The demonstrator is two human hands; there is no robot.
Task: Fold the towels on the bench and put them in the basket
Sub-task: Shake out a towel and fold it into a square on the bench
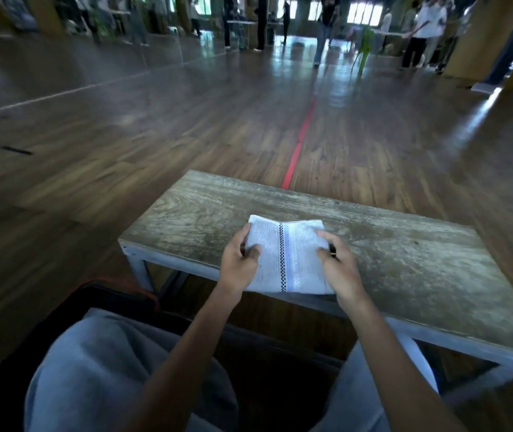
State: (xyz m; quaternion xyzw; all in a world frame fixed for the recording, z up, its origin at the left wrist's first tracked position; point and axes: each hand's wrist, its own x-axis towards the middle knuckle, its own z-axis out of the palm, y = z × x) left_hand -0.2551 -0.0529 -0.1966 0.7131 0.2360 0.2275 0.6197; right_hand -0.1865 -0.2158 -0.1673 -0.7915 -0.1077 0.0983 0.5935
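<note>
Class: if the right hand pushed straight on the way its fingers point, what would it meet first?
The towel, which the right hand already pinches at its edge; beyond that, probably bare bench.

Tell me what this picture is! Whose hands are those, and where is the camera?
There is no machine here, just a person. The camera sits on their head and looks forward and down, so you see what they see, with their knees in grey trousers at the bottom. In front of them stands a wooden bench. At its near edge lies one white towel with a checked stripe, already folded small. The left hand grips the towel's left side, and the right hand pinches its right side. Beyond the bench is a shiny wooden floor with a red line on it, and blurry people stand far off.
</note>
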